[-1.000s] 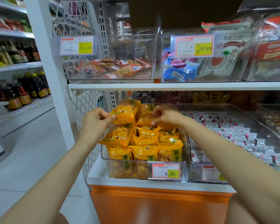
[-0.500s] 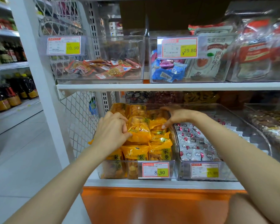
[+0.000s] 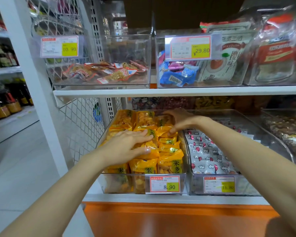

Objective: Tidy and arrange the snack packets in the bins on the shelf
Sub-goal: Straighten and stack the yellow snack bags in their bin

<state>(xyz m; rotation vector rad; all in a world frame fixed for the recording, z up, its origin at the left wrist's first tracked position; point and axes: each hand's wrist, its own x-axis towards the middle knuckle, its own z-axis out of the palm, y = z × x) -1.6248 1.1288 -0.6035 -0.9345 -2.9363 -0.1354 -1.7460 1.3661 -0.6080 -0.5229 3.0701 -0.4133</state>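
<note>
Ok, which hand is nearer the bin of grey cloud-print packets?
Right. The right hand sits on yellow packets right beside that bin; the left hand presses packets farther left.

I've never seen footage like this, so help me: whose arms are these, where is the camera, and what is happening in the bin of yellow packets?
No machine here: a person wears a wide-angle camera on the head, so you look down along their own arms. The left hand presses flat on the yellow packets in a clear bin on the lower shelf. The right hand curls its fingers over packets farther back; whether it pinches one is unclear.
</note>
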